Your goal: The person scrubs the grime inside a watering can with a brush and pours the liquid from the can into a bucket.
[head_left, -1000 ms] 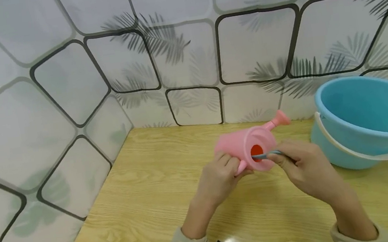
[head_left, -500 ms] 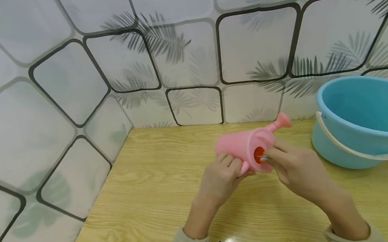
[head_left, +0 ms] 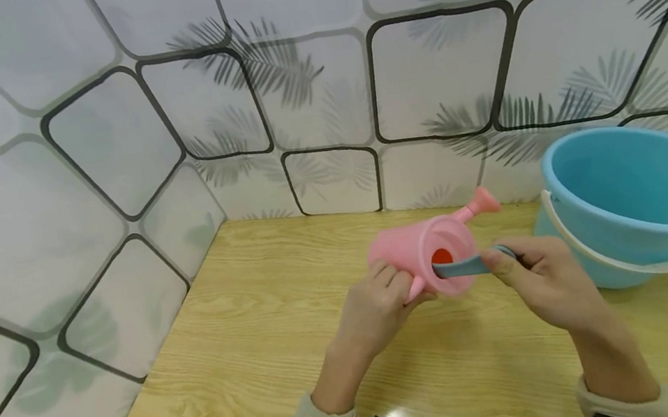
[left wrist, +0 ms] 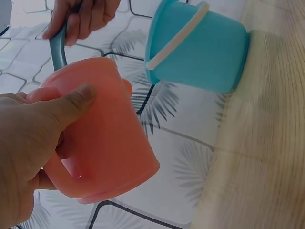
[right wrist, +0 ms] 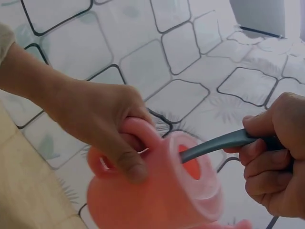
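My left hand [head_left: 379, 308] grips the handle of a pink toy watering can [left wrist: 112, 133], its thumb along the side. The can is tilted on its side above the table, with its round mouth facing me and its spout pointing away to the right. In the right wrist view, my right hand [right wrist: 279, 152] grips a curved grey-blue handle [right wrist: 214, 144] between thumb and curled fingers. That handle runs through the can's opening. Its far end is hidden inside, so I cannot tell what kind of tool it is.
A light blue bucket [head_left: 606, 257] with a white carrying handle [head_left: 616, 261] stands at the right on the wood-grain table [head_left: 215, 365]. Patterned walls [head_left: 318, 91] border the table at the back and left.
My right hand first moved in close to the can's mouth, pushing the grey-blue handle deeper. Now it is drawn back to the right, with more handle showing. The left hand stays nearly still.
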`<move>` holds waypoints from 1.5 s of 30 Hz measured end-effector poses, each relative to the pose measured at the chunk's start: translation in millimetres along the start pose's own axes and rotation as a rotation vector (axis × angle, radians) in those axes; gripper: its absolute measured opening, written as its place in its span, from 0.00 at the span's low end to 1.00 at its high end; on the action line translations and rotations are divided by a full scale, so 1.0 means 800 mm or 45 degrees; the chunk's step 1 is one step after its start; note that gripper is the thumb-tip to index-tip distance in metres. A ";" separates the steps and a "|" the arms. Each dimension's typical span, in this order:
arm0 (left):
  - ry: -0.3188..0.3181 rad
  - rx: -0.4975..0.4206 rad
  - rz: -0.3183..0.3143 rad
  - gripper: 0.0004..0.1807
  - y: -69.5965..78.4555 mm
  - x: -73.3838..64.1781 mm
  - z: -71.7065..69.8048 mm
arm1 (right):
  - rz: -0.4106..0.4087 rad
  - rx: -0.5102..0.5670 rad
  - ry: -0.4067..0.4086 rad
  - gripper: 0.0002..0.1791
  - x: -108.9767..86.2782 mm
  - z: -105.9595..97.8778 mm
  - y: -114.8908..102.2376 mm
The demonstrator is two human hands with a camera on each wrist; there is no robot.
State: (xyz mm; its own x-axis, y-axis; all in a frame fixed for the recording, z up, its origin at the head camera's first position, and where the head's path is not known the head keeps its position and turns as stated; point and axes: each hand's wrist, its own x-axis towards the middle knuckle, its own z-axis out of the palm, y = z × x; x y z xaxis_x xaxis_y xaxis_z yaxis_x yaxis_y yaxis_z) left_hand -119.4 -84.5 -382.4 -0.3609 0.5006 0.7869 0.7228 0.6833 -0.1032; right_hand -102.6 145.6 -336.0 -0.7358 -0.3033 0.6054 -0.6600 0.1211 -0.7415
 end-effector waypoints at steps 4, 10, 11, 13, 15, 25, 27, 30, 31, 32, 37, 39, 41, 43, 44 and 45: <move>0.021 0.020 -0.002 0.26 -0.002 0.001 -0.002 | 0.113 0.100 0.087 0.16 0.004 0.020 0.001; 0.073 0.041 -0.049 0.26 -0.006 0.003 -0.003 | 0.429 0.287 0.373 0.19 0.003 0.042 -0.020; 0.076 0.042 -0.051 0.26 -0.006 0.004 -0.003 | 0.486 0.283 0.373 0.19 0.003 0.045 -0.023; 0.082 0.049 -0.048 0.24 -0.006 0.006 -0.002 | 0.576 0.269 0.337 0.21 0.002 0.051 -0.028; 0.081 0.055 -0.048 0.23 -0.005 0.007 -0.001 | 0.611 0.284 0.321 0.21 0.001 0.053 -0.030; 0.076 0.044 0.029 0.26 0.003 0.013 0.001 | 0.525 0.279 0.310 0.18 0.001 0.043 -0.030; 0.052 0.032 0.012 0.26 0.003 0.013 0.001 | 0.492 0.304 0.309 0.18 0.001 0.040 -0.029; 0.021 0.023 -0.025 0.25 0.001 0.012 -0.002 | 0.404 0.359 0.320 0.18 -0.001 0.031 -0.030; 0.019 0.016 -0.023 0.25 0.000 0.012 -0.002 | 0.382 0.353 0.310 0.18 -0.001 0.029 -0.030; 0.023 0.012 -0.013 0.25 0.000 0.012 -0.002 | 0.372 0.329 0.289 0.18 -0.001 0.028 -0.030; 0.028 -0.011 0.001 0.24 -0.001 0.009 0.000 | 0.416 0.199 0.166 0.18 0.002 0.030 -0.024; 0.013 -0.025 -0.033 0.22 -0.003 0.008 -0.001 | 0.395 0.235 0.154 0.17 0.002 0.025 -0.022; 0.001 -0.027 -0.060 0.22 -0.005 0.006 -0.002 | 0.356 0.285 0.161 0.18 0.000 0.018 -0.021; -0.004 -0.031 -0.046 0.23 -0.007 0.006 -0.002 | 0.305 0.327 0.156 0.18 0.000 0.013 -0.019; -0.007 -0.033 -0.031 0.24 -0.007 0.006 -0.002 | 0.301 0.322 0.144 0.18 0.000 0.012 -0.018; -0.005 -0.034 -0.016 0.24 -0.006 0.006 -0.002 | 0.304 0.310 0.126 0.18 0.000 0.012 -0.017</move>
State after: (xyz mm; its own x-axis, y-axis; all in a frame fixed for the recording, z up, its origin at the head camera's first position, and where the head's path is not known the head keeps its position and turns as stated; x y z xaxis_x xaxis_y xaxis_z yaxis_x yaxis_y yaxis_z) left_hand -124.1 -86.2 -377.4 -0.3724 0.4943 0.7855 0.7336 0.6752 -0.0770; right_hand -92.4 134.4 -328.7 -0.8840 -0.1990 0.4230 -0.4209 -0.0547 -0.9055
